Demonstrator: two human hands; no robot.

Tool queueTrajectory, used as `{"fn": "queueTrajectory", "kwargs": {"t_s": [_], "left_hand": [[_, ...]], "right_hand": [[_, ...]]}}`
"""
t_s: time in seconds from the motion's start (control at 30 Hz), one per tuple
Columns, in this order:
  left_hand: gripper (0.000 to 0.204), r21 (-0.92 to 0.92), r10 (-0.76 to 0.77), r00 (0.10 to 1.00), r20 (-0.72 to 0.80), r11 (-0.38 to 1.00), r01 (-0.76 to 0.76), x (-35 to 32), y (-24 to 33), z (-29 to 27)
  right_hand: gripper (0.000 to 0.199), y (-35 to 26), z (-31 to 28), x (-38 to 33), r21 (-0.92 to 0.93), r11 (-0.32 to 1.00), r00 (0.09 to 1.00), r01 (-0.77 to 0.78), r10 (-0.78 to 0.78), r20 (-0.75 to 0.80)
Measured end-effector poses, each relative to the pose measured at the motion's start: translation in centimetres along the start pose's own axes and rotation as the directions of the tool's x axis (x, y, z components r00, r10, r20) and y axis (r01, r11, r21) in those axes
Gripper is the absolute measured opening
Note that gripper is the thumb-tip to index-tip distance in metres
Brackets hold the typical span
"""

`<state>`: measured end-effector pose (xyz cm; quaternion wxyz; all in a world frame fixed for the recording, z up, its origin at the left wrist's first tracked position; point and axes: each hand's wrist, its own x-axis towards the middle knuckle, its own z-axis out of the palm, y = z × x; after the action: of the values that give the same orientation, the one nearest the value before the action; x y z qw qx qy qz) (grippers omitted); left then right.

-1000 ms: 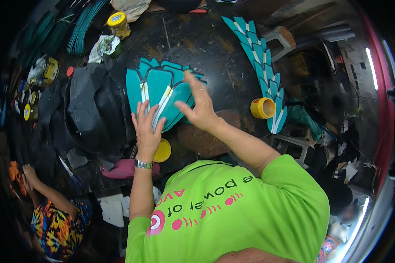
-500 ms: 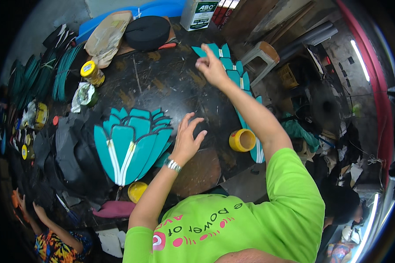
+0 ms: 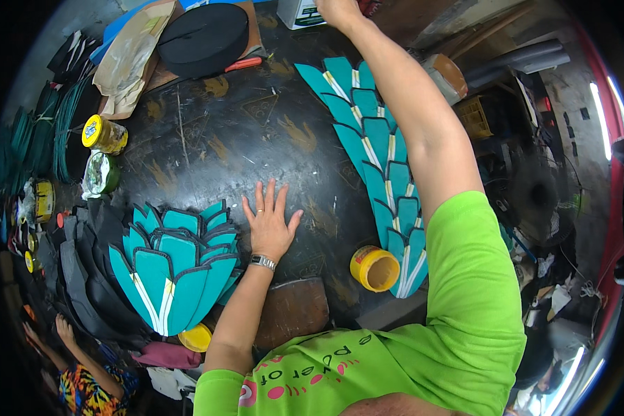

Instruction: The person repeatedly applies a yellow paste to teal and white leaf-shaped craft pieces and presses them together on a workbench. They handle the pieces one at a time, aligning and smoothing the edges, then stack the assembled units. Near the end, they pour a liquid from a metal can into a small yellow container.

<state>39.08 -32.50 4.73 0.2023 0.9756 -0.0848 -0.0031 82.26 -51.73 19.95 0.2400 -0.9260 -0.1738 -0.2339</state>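
My left hand [image 3: 270, 225] lies flat on the dark table [image 3: 208, 139], fingers spread, holding nothing. My right hand [image 3: 340, 11] reaches to the far edge, beside a white and green tin [image 3: 299, 14]; its fingers are largely cut off by the picture's top. Under my right arm runs an overlapping row of teal pieces [image 3: 378, 135] with black edging and white strips. Left of my left hand is a fanned pile of similar teal pieces [image 3: 180, 256]. A yellow open jar [image 3: 374, 268] stands against the near end of the row.
At the far left sit a black roll [image 3: 203, 40], brown paper [image 3: 128, 66], a red-handled tool [image 3: 243, 64] and a yellow-lidded jar [image 3: 105, 134]. Black sheets [image 3: 90, 270] lie beside the pile. A co-worker's arms [image 3: 83, 357] show at lower left. A stool [image 3: 446, 76] stands beyond the row.
My right hand has moved farther away, from above the row's far end to beside the tin. My left hand has come down flat with its fingers spread. The view has shifted.
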Motion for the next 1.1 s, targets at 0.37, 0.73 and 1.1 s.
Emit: {"fn": "queueTrajectory", "kwargs": {"t_s": [0.37,0.73,1.1], "left_hand": [[0.060,-0.132,-0.013,1.000,-0.004,0.991,0.012,0.0,-0.4,-0.8],[0.061,-0.142,-0.014,1.000,0.022,0.990,0.017,0.2,-0.5,-1.1],[0.058,-0.139,-0.019,1.000,-0.024,0.990,0.015,0.1,-0.3,-1.0]], "right_hand": [[0.064,-2.1,4.1,6.7,-0.308,0.951,0.994,-0.026,-0.008,-0.109],[0.058,1.4,3.7,8.7,-0.066,0.977,0.964,0.205,-0.213,-0.160],[0.077,0.6,-2.7,3.8,0.012,0.962,0.961,0.271,-0.270,-0.056]]}}
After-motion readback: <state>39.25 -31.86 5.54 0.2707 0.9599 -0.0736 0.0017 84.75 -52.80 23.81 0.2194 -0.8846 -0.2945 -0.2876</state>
